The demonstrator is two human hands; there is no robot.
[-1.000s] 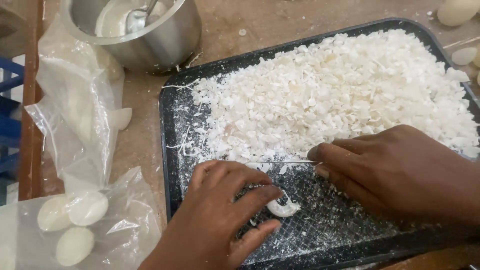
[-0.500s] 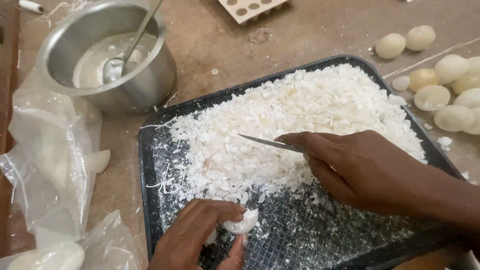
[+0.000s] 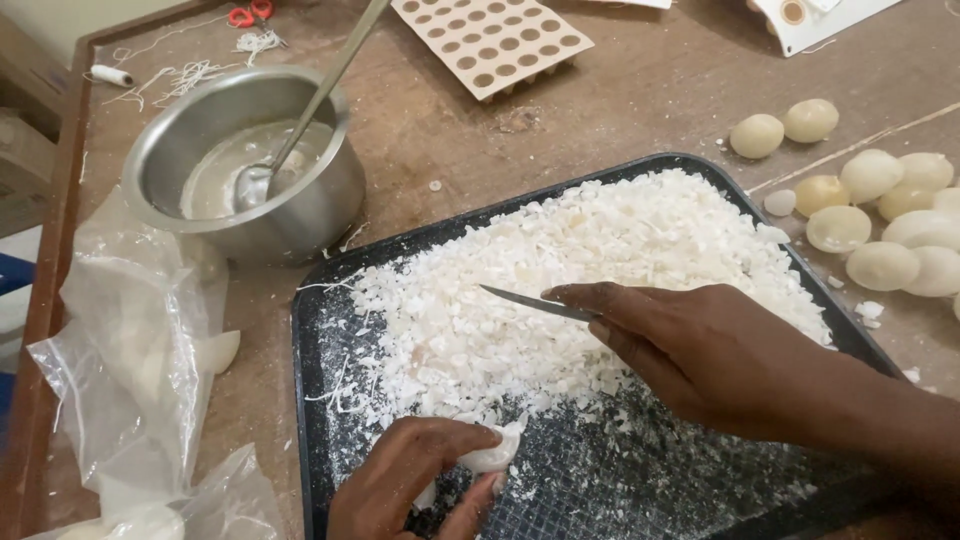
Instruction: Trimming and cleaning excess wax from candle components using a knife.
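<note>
The work is cutting white wax into little bits. The left hand [image 3: 415, 480] is at the near edge of the black tray [image 3: 310, 400], with its fingers pinching a small white lump [image 3: 490, 458] just above the tray. The right hand [image 3: 700, 355] is closed around a thin knife [image 3: 530, 302]. The blade points left and lies over the big pile of white chips [image 3: 590, 270] that fills the far part of the tray. The knife and lump are apart now. I think the blade must come near to the lump for another slice, away from the fingers. A metal pot [image 3: 250, 165] with a spoon [image 3: 300, 110] sits far left on the bench [image 3: 620, 110]. Round wax balls [image 3: 880, 220] lie to the right.
</note>
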